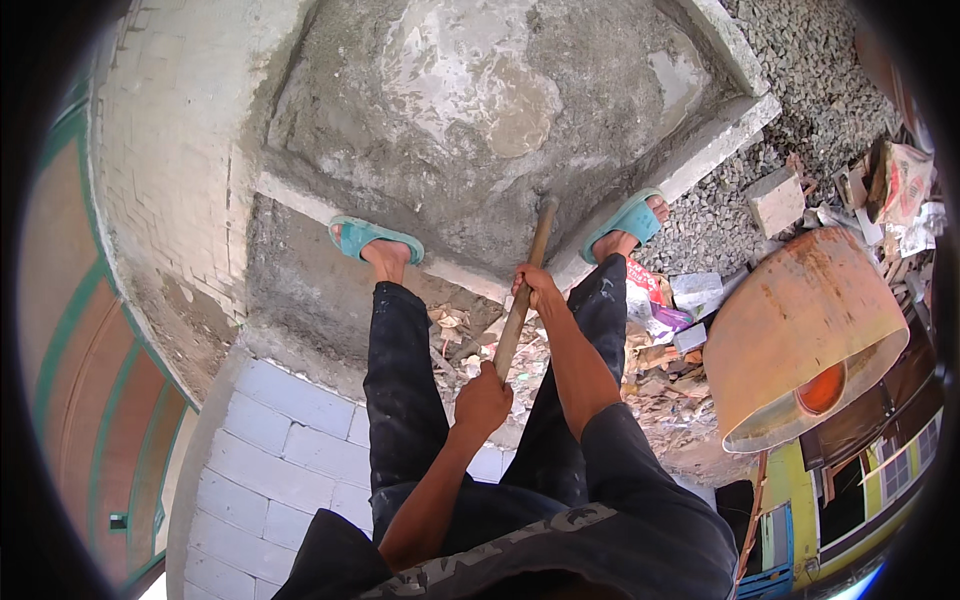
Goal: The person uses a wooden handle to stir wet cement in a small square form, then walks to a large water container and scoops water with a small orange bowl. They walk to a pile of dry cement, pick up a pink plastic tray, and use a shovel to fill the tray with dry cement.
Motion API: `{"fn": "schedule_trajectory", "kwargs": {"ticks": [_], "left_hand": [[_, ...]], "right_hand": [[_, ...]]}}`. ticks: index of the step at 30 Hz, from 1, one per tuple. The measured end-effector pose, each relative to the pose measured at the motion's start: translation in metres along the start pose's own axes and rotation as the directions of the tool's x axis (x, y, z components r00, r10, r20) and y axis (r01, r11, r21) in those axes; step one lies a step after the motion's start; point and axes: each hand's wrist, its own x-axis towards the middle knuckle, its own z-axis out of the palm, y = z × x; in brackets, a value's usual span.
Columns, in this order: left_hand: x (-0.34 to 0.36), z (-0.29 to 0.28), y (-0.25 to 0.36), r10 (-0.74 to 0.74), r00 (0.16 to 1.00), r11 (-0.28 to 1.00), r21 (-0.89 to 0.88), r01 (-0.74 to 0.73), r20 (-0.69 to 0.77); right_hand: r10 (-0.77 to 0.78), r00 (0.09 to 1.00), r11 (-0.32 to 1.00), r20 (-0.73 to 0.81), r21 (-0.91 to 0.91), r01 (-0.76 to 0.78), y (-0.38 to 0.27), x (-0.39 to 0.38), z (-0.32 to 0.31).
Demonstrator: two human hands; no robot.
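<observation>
We seem to be working the mix, left hand (484, 402) and right hand (538, 287) both wrapped around the long brown wooden handle (513, 330), far end down at rough grey cement (480, 150) inside the pale concrete rim (712, 152); next move likely needs firm two-handed control.

Matt wooden pole (514, 327), rough concrete rim (715, 148), wet-looking glossy mortar (445, 55), cloth trousers (403, 360), coarse gravel (790, 60).
</observation>
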Motion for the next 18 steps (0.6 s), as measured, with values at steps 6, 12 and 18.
{"fn": "schedule_trajectory", "kwargs": {"ticks": [6,12,18], "left_hand": [[-0.057,-0.050,0.000,0.114,0.990,0.993,0.004,-0.114,-0.084],[-0.024,-0.084,-0.065,0.271,0.936,0.954,-0.067,-0.292,-0.223],[0.063,-0.126,-0.082,0.373,0.834,0.884,-0.117,-0.452,-0.407]], "right_hand": [[-0.092,0.996,0.992,0.005,0.082,0.092,-0.019,-0.075,0.034],[-0.451,0.884,0.891,-0.120,-0.007,0.454,-0.055,-0.112,0.095],[-0.683,0.724,0.730,-0.098,-0.059,0.681,-0.123,-0.115,0.185]]}}
